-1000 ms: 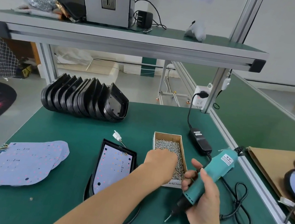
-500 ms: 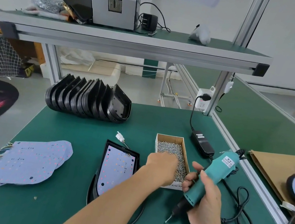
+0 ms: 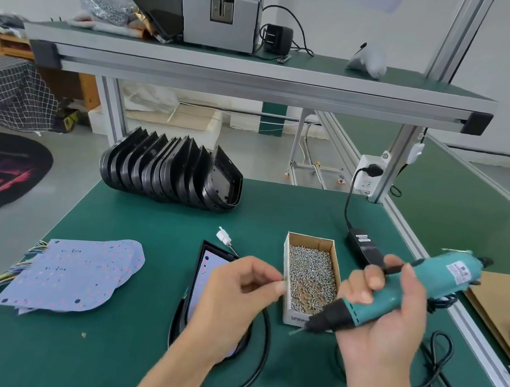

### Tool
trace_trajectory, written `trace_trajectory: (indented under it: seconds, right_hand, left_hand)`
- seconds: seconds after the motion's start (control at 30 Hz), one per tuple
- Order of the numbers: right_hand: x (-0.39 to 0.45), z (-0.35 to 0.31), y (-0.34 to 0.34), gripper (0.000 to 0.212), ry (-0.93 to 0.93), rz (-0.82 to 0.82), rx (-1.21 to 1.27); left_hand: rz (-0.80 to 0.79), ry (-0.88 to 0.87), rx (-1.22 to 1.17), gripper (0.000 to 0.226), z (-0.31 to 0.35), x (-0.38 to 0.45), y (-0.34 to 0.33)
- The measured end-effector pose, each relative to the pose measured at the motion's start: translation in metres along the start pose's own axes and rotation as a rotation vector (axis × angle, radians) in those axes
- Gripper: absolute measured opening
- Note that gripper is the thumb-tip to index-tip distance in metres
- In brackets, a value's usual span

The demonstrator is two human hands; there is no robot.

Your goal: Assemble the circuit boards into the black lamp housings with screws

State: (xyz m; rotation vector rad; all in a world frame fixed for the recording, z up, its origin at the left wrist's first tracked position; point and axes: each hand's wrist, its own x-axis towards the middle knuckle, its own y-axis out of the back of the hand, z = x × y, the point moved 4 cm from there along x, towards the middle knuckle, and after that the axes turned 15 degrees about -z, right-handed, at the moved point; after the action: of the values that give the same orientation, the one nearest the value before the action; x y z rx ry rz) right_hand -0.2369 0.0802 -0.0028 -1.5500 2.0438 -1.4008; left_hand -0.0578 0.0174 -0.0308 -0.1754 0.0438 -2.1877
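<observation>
The fingers of the left hand [image 3: 236, 295] are curled, thumb and forefinger pressed together just beside the near-left edge of the cardboard box of screws [image 3: 310, 277]; whether a screw is pinched between them cannot be told (the spot is blurred). Below and behind this hand a black lamp housing [image 3: 197, 285] is laid flat on the green mat [image 3: 130, 368], with a pale circuit board [image 3: 208, 273] seated in it and partly hidden by the hand. The teal electric screwdriver [image 3: 398, 295] is gripped firmly by the right hand [image 3: 387, 320], its bit pointed down and left, just past the near end of the box. A pile of loose circuit boards [image 3: 78, 275] is seen well to the left, and a row of empty housings [image 3: 175, 176] is stood on edge at the far side.
</observation>
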Motion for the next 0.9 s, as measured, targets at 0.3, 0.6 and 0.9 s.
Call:
trace_trajectory:
  seconds: [0.3, 0.6, 0.9]
  right_hand:
    - [0.008, 0.006, -0.060, 0.018, 0.082, -0.005, 0.094]
    - [-0.003, 0.014, -0.071, 0.016, 0.096, -0.017, -0.025]
    - [-0.010, 0.017, -0.075, 0.014, 0.115, -0.042, -0.078]
  left_hand:
    - [0.042, 0.036, -0.205, 0.023, 0.006, -0.049, 0.013]
    - [0.070, 0.021, -0.182, 0.030, 0.014, -0.056, 0.003]
    - [0.138, 0.001, -0.050, 0.030, 0.019, -0.061, 0.001]
